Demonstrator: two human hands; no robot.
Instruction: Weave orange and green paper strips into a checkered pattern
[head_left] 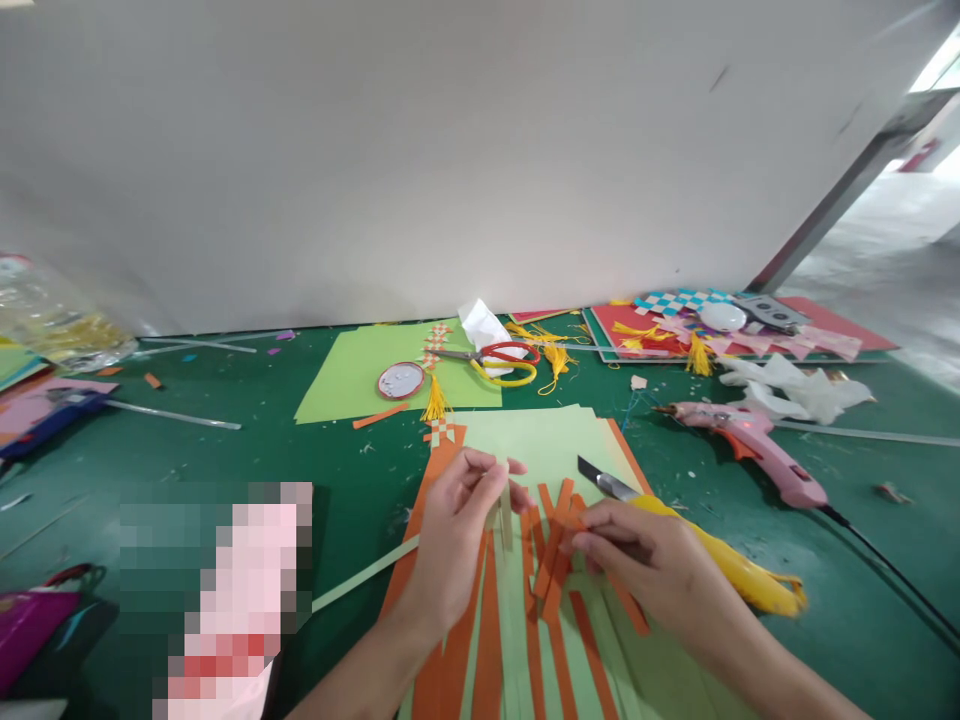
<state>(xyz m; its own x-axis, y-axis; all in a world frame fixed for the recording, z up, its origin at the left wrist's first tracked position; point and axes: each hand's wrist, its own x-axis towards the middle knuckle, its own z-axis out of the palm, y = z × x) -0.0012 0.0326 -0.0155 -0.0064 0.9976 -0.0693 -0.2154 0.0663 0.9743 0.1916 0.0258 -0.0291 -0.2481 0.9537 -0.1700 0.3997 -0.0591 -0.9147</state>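
Observation:
My left hand [461,515] has its thumb and fingers pinched around pale green paper strips [507,525], which hang down toward me. To its right, my right hand [652,550] pinches short orange paper strips [556,550] that lie slanted and partly crossed. Beneath both hands are pale green sheets [525,435] over orange paper [437,490], with several cut orange strips [491,625] spread lengthwise. A utility knife with a yellow handle [709,545] lies close behind my right hand, its blade out. Fingers partly hide the ends of the held strips.
Red-and-yellow scissors [510,362], a round tin [401,380] and a woven strip with a yellow tassel [435,400] lie on a green sheet [337,370]. A pink glue gun [757,450] lies right, a blue one [60,425] left. A grey wall [420,170] stands behind.

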